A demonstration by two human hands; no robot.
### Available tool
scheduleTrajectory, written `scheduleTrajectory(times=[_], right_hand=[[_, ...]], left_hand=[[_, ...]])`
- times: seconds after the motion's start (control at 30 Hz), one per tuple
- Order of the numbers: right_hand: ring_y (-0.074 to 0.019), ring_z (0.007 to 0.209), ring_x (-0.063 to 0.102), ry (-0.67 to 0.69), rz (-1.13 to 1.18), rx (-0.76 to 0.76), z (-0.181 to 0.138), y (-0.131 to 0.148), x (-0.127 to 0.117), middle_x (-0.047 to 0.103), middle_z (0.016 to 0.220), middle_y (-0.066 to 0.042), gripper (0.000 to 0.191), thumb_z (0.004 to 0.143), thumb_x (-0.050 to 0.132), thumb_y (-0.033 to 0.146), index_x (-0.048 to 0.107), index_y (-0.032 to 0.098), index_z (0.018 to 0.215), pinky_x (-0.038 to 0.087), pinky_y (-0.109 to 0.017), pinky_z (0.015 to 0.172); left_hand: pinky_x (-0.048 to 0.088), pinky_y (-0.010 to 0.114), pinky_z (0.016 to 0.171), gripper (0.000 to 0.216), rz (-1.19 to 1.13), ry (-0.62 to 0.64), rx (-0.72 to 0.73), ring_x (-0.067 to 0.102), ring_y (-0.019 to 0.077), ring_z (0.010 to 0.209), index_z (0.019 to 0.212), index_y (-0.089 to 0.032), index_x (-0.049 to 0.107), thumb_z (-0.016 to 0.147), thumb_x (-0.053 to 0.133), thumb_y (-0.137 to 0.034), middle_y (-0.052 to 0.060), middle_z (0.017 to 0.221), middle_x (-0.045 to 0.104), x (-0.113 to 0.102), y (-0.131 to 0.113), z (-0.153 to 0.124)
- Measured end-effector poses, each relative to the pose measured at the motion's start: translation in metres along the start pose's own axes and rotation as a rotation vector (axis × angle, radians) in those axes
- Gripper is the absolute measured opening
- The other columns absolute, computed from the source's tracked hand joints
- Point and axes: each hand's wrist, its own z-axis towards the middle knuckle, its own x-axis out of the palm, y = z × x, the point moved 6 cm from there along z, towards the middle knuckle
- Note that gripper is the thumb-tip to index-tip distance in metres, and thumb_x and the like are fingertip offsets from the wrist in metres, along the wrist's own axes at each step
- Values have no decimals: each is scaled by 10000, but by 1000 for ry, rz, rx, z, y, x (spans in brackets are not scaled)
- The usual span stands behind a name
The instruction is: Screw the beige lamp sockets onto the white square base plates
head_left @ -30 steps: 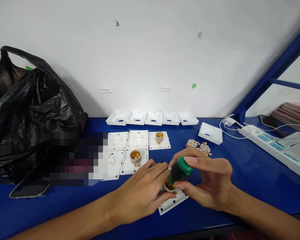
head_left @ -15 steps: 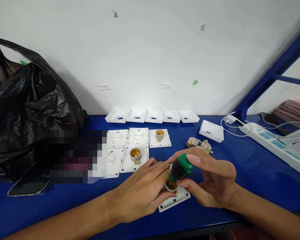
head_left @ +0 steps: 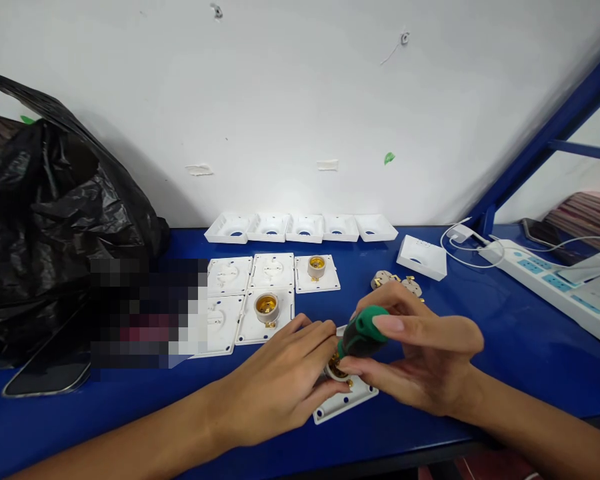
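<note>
A short screwdriver (head_left: pixel 364 331) with a green and black handle is gripped in my right hand (head_left: pixel 425 357), thumb below and fingers around the top. Its shaft points down into a round lamp socket (head_left: pixel 336 370) with a brass-coloured inside. My left hand (head_left: pixel 290 373) is closed around the socket's left side, holding it against a white square base plate (head_left: pixel 345 403) on the blue table. The screwdriver's tip is hidden inside the socket. Behind my right hand lie several loose lamp sockets (head_left: pixel 381 279), turned face down and partly covered by my fingers.
Several white plates (head_left: pixel 229 277) lie left of centre; two carry sockets, the nearer socket (head_left: pixel 267 308) and the farther socket (head_left: pixel 317 267). White square covers (head_left: pixel 304 233) line the wall. A single cover (head_left: pixel 422 257) and a power strip (head_left: pixel 555 280) are right; a black bag (head_left: pixel 60 200) is left.
The screwdriver handle leans a little more to the right, and my right fingers have shifted around it. My left hand keeps its hold on the socket. The view has moved slightly.
</note>
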Motion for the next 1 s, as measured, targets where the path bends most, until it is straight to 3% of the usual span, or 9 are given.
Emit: scheduleTrajectory(times=[0.13, 0.3, 0.43, 0.57, 0.73, 0.87, 1.0], right_hand=[[-215, 887, 701, 51, 82, 33, -1, -2, 3, 699, 1070, -92, 665, 963, 697, 98, 460, 247, 1566, 648, -353, 644], [-192, 821, 636, 1, 47, 44, -2, -3, 1, 658, 952, -36, 705, 913, 787, 101, 512, 299, 1532, 573, -305, 590], [-204, 903, 680, 79, 100, 64, -2, -4, 6, 694, 1078, -83, 666, 987, 676, 96, 449, 284, 1584, 598, -319, 617], [-171, 773, 637, 48, 25, 69, -2, -3, 4, 666, 956, -27, 672, 975, 732, 138, 478, 350, 1561, 562, -272, 551], [-192, 884, 659, 151, 66, 68, -4, -3, 10, 702, 1061, -71, 659, 1025, 628, 117, 406, 287, 1622, 598, -296, 611], [-167, 845, 606, 102, 46, 84, -5, -5, 6, 692, 1021, -36, 697, 979, 692, 60, 455, 303, 1587, 560, -248, 590], [-189, 923, 630, 143, 24, 66, -7, -6, 7, 716, 1103, -70, 716, 998, 679, 93, 392, 253, 1634, 562, -277, 612]], left_hand=[[542, 465, 964, 225, -35, -23, 7, 687, 282, 1085, 1270, -201, 576, 1136, 520, -373, 93, 1191, 705, -1, -1, -1], [539, 466, 988, 160, 1, -8, -27, 699, 283, 1072, 1127, -208, 640, 1103, 600, -360, 81, 1176, 716, -1, -1, -1], [552, 446, 980, 178, -27, -14, -15, 692, 285, 1134, 1207, -209, 637, 1108, 586, -349, 87, 1232, 712, -2, -2, -1], [543, 471, 998, 202, 1, -2, -23, 703, 281, 1089, 1152, -204, 653, 1126, 542, -371, 92, 1188, 720, -1, -1, -1], [534, 480, 1005, 209, -36, -1, -5, 666, 300, 1187, 1158, -220, 644, 1137, 516, -383, 96, 1278, 693, -2, -2, 0], [546, 466, 950, 191, -28, 31, -29, 693, 293, 1072, 1182, -196, 649, 1110, 586, -362, 87, 1165, 717, 1, 0, -1], [539, 459, 991, 207, -30, 5, -25, 684, 294, 1140, 1238, -188, 620, 1106, 598, -346, 97, 1235, 704, -1, -1, 0]])
